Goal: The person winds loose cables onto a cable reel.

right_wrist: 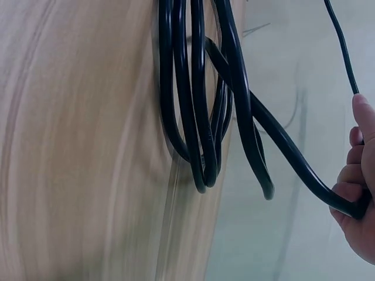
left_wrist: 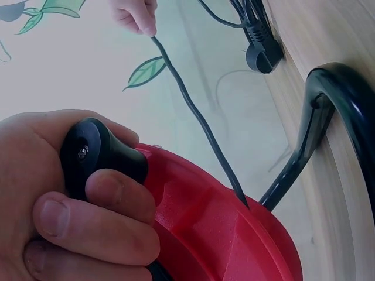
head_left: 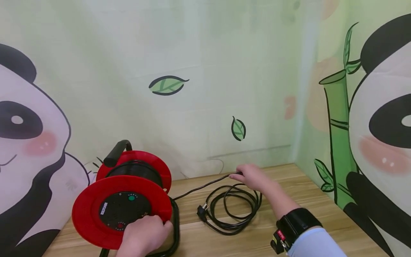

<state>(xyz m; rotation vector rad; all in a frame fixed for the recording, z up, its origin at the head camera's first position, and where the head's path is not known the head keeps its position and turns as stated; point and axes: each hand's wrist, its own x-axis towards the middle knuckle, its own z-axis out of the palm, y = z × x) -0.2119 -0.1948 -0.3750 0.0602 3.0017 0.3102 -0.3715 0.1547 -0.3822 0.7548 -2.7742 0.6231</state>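
A red and black cable reel (head_left: pixel 84 217) stands on its black tube frame at the left of the table. My left hand (head_left: pixel 144 232) is at its front disc. In the left wrist view, the fingers of that hand curl round a black crank knob (left_wrist: pixel 105 153). From the reel, a black cable (head_left: pixel 202 186) runs right to my right hand (head_left: pixel 253 177), which grips it above the table. More of the cable lies in loose coils (head_left: pixel 236 228) below that hand, with the black plug (head_left: pixel 202 213) at their left side.
The wooden table (head_left: pixel 282 228) reaches back to a pale green curtain (head_left: pixel 205 107) printed with leaves and pandas. A black carrying handle (head_left: pixel 117 153) rises at the back of the reel. The frame's tube (head_left: pixel 176 228) extends to the reel's right.
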